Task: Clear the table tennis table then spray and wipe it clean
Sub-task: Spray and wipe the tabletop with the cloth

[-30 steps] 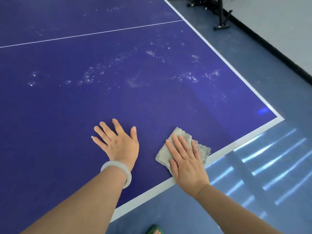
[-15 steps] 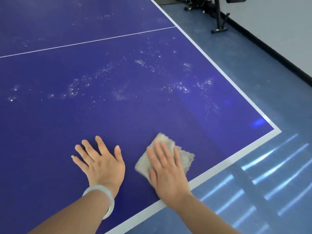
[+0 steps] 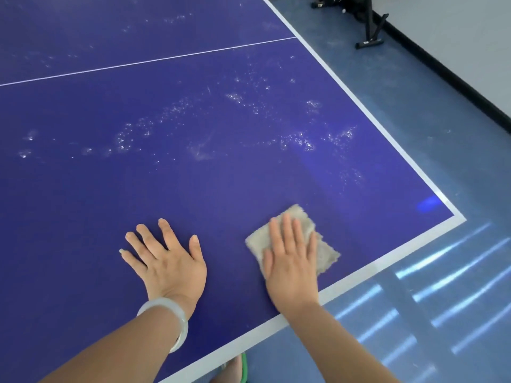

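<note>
The blue table tennis table (image 3: 193,189) fills most of the view, with a white centre line and white edge lines. Spray droplets (image 3: 298,142) speckle its middle in a band. My right hand (image 3: 290,261) presses flat on a folded grey-beige cloth (image 3: 323,244) near the table's front right corner. My left hand (image 3: 166,258) lies flat on the bare surface to the left of the cloth, fingers spread, holding nothing; a pale bangle sits on that wrist.
The table's corner (image 3: 459,217) is at the right, with blue floor beyond it showing light stripes. A black stand base (image 3: 369,42) rests on the floor by the white wall at top right. My foot in a green sandal (image 3: 240,369) shows below the near edge.
My right hand slid the cloth to the left along the near edge, then back towards the right. My left hand stayed flat beside it.
</note>
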### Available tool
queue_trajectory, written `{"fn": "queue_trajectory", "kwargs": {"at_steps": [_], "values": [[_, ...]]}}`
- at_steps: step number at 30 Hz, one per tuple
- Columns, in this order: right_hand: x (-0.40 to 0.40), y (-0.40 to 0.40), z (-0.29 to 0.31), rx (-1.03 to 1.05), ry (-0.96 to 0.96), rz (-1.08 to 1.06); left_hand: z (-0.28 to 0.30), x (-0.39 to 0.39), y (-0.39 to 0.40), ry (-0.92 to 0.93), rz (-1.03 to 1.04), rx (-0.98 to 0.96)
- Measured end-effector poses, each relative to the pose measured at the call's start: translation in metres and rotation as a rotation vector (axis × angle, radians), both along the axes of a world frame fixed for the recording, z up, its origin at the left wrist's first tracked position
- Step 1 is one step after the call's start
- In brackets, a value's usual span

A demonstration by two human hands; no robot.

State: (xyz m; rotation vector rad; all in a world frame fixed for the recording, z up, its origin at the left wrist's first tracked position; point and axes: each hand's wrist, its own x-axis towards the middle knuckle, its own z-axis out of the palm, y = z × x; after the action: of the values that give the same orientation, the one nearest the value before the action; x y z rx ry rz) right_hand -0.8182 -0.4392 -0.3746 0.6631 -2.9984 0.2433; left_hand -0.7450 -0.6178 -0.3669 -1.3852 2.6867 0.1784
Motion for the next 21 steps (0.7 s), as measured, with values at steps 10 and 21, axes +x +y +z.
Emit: {"fn": "queue_trajectory", "kwargs": {"at_steps": [10,21], "values": [[-0.096,0.148,0.012,-0.022,-0.153,-0.4,0.002,0.002,0.0,0.03,0.006,0.001],[-0.04,0.005,0.006,0.131,-0.119,0.537,0.004,0.001,0.0,0.061,-0.001,-0.008]]}}
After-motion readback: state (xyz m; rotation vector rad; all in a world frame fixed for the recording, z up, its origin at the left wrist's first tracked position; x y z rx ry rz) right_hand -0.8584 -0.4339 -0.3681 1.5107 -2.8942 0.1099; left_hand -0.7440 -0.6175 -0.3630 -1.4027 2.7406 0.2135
